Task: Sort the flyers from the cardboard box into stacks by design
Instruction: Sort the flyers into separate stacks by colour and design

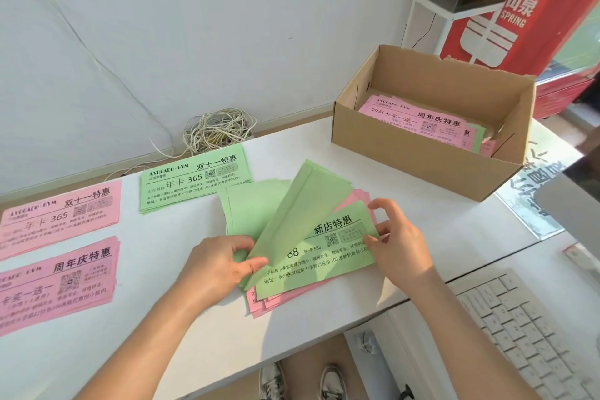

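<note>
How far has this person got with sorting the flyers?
Partway. Three sorted stacks lie on the table: a green stack and two pink stacks. The left hand and right hand are fanning a mixed bundle. More flyers remain in the cardboard box.

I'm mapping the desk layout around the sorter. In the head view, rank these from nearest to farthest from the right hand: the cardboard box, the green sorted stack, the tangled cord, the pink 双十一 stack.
From the right hand:
1. Cardboard box, up and right.
2. Green sorted stack, up and left.
3. Tangled cord, behind that stack by the wall.
4. Pink 双十一 stack, far left.
</note>
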